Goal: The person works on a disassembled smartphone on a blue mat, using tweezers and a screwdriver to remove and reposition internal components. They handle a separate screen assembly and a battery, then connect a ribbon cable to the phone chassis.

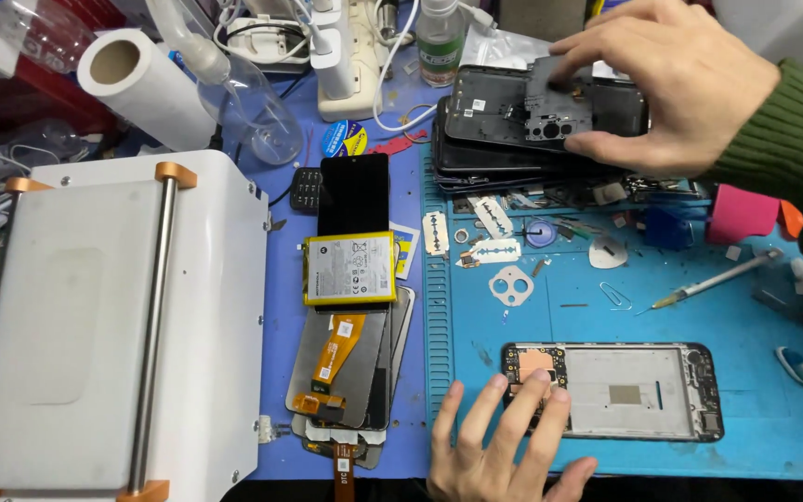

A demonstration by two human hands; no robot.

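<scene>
My left hand [502, 437] lies at the bottom centre with fingers spread, its fingertips resting on the left end of an opened phone frame [634, 390] on the blue mat [745, 316]. At the top right my right hand [671, 79], in a green sleeve, grips a dark plastic phone inner cover [559, 102] with camera holes, held over a stack of dark phone bodies [485, 139]. Thumb sits below the cover, fingers above it.
A white machine with a metal roller [123, 316] fills the left. A yellow-edged battery [350, 268] lies on stacked screens [346, 372]. Razor blades [490, 249], a camera ring [510, 284], a syringe [717, 279], a paper roll [141, 79] and a power strip [346, 56] lie around.
</scene>
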